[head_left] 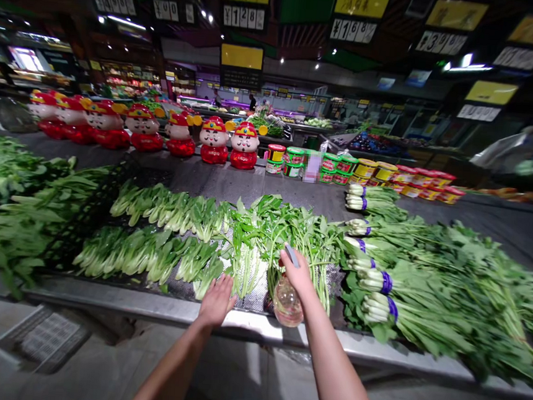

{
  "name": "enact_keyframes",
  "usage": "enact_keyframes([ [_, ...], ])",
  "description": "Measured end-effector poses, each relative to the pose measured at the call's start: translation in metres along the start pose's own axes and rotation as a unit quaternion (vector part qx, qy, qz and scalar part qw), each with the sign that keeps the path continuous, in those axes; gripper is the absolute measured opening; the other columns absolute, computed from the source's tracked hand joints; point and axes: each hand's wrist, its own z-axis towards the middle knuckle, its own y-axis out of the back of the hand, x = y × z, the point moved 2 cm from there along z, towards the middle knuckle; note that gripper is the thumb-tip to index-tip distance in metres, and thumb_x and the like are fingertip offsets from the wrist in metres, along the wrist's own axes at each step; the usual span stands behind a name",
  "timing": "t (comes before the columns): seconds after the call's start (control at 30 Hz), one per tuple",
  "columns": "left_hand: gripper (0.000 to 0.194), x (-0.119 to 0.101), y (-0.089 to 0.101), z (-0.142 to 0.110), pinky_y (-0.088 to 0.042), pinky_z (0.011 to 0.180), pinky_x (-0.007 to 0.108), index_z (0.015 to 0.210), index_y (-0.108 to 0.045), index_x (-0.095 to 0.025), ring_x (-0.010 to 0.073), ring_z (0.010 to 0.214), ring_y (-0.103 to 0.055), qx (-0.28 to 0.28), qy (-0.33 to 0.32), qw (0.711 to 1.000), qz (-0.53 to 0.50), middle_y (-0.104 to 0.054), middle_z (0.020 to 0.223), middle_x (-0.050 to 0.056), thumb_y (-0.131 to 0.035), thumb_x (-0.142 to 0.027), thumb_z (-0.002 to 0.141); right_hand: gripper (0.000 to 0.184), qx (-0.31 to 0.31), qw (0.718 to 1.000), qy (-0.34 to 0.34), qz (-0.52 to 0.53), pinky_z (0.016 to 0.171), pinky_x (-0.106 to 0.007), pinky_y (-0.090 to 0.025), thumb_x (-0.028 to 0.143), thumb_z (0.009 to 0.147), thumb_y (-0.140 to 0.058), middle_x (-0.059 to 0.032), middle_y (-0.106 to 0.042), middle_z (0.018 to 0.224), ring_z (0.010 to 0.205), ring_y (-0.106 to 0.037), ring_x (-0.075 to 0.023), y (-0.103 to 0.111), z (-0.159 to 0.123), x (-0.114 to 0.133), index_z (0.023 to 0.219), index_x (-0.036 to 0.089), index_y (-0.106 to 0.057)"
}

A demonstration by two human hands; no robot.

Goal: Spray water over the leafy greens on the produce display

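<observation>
My right hand (298, 274) grips a clear spray bottle (288, 303) with a grey top, upright over the front edge of the vegetable shelf. Some liquid seems to be inside it. With its fingers stretched out, my left hand (217, 299) lies at the lower ends of the greens, near the shelf's metal edge. Loose leafy stalks (246, 267) spread just beyond both hands. To the left, small bok choy (149, 255) lie in two rows. Bunches bound with purple tape (386, 283) are stacked on the right.
Red figure-shaped jars (244, 145) and stacked tins (293, 160) line the back of the shelf. A black crate wall (90, 216) stands left of the bok choy. Price signs (244, 2) hang overhead. On the floor at left sits a grey crate (51, 338).
</observation>
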Motion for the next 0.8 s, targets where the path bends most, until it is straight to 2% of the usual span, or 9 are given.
enact_keyframes([
  [0.2,0.054,-0.001,0.001,0.000,-0.026,0.110,0.046,0.137,-0.039,-0.016,0.0240,0.134,-0.031,0.003,0.002,1.000,-0.003,-0.043,0.140,0.009,-0.030,-0.043,0.090,0.037,-0.004,1.000,-0.020,0.016,0.060,-0.034,-0.047,0.053,0.083,-0.042,-0.0035,-0.060,0.064,0.062,-0.057,-0.0195,0.000,-0.015,-0.014,0.068,0.021,-0.056],
  [0.33,0.055,-0.002,0.005,0.000,-0.025,0.111,0.045,0.136,-0.039,-0.015,0.0240,0.135,-0.030,0.018,0.004,1.000,-0.009,-0.041,0.142,0.009,-0.029,-0.043,0.090,0.038,-0.019,0.999,-0.026,0.030,0.062,-0.033,-0.049,0.052,0.081,-0.046,-0.0057,-0.064,0.078,0.071,-0.060,-0.0204,0.009,-0.017,-0.014,0.088,0.020,-0.064],
  [0.47,0.055,-0.003,0.011,0.000,-0.025,0.111,0.046,0.136,-0.039,-0.014,0.0245,0.135,-0.030,0.027,0.004,1.000,-0.016,-0.040,0.142,0.010,-0.029,-0.043,0.091,0.044,-0.031,0.998,-0.042,0.033,0.060,-0.034,-0.050,0.055,0.080,-0.046,-0.0060,-0.064,0.082,0.071,-0.060,-0.0207,0.019,-0.014,-0.012,0.102,0.021,-0.064],
  [0.6,0.054,-0.005,0.015,0.000,-0.024,0.111,0.045,0.136,-0.039,-0.014,0.0243,0.135,-0.029,0.038,0.011,0.999,-0.016,-0.040,0.143,0.010,-0.029,-0.042,0.091,0.042,-0.023,0.999,-0.036,0.025,0.061,-0.035,-0.050,0.056,0.081,-0.044,-0.0062,-0.065,0.081,0.071,-0.060,-0.0218,0.024,-0.016,-0.014,0.096,0.022,-0.065],
  [0.73,0.054,-0.006,0.015,0.000,-0.024,0.111,0.045,0.136,-0.039,-0.015,0.0242,0.135,-0.029,0.033,0.011,0.999,-0.016,-0.040,0.142,0.010,-0.029,-0.042,0.091,0.038,-0.038,0.999,-0.030,-0.021,0.065,-0.037,-0.048,0.055,0.080,-0.046,-0.0042,-0.062,0.069,0.066,-0.058,-0.0211,0.025,-0.022,-0.020,0.078,0.022,-0.064],
  [0.8,0.055,-0.006,0.016,-0.001,-0.024,0.111,0.044,0.136,-0.039,-0.015,0.0242,0.135,-0.029,0.035,0.012,0.999,-0.016,-0.041,0.142,0.009,-0.028,-0.043,0.091,0.037,-0.041,0.998,-0.037,-0.022,0.065,-0.037,-0.048,0.055,0.080,-0.045,-0.0042,-0.061,0.067,0.066,-0.058,-0.0214,0.025,-0.026,-0.024,0.076,0.022,-0.063],
])
